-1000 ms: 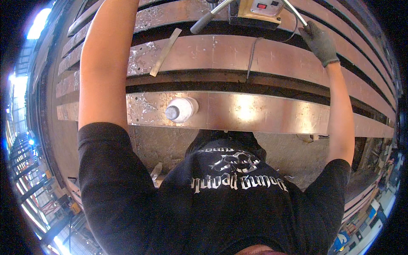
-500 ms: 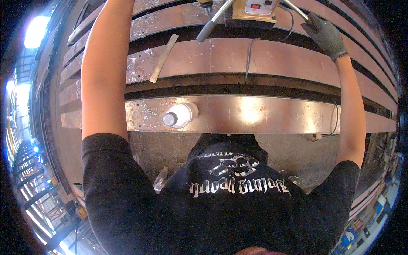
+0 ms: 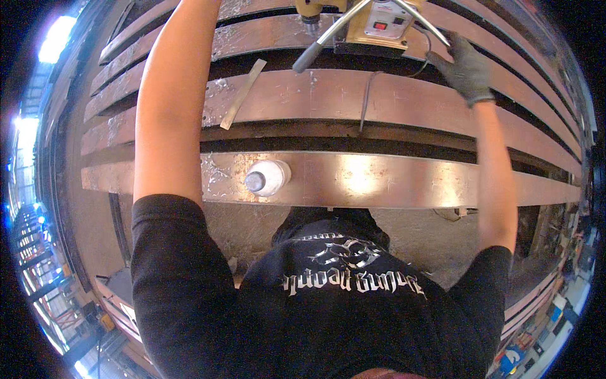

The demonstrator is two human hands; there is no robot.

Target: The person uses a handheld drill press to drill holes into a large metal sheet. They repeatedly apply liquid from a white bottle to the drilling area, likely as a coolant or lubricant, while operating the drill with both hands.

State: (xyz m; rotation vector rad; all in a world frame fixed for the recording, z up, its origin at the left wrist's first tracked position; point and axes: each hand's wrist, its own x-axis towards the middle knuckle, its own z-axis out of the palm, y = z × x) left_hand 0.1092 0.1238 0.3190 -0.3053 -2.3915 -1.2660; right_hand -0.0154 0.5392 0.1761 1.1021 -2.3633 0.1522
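Note:
My right hand point(image 3: 466, 68), in a dark grey work glove, is closed round the end of a metal feed lever point(image 3: 434, 26) on a yellowish drill press point(image 3: 377, 41). Its thumb sticks out to the left, and the glove hides the lever's grip. A second lever with a black grip point(image 3: 308, 57) slants down on the near left side of the machine. Left of that, the drill's chuck point(image 3: 310, 24) points down at a steel bar. My left forearm point(image 3: 170, 107) reaches past the upper edge, so my left hand is out of the picture.
Long flat steel bars point(image 3: 404, 180) lie side by side with dark gaps between. On the nearest stands a white bottle with a grey cap point(image 3: 268, 177). A thin metal strip point(image 3: 243, 95) and a dark rod point(image 3: 368, 101) lie farther off. Metal shavings point(image 3: 218, 174) litter the left side.
The drill press and bars sit lower in the picture. My right hand has shifted left and down, still at the lever. My left forearm has moved slightly right.

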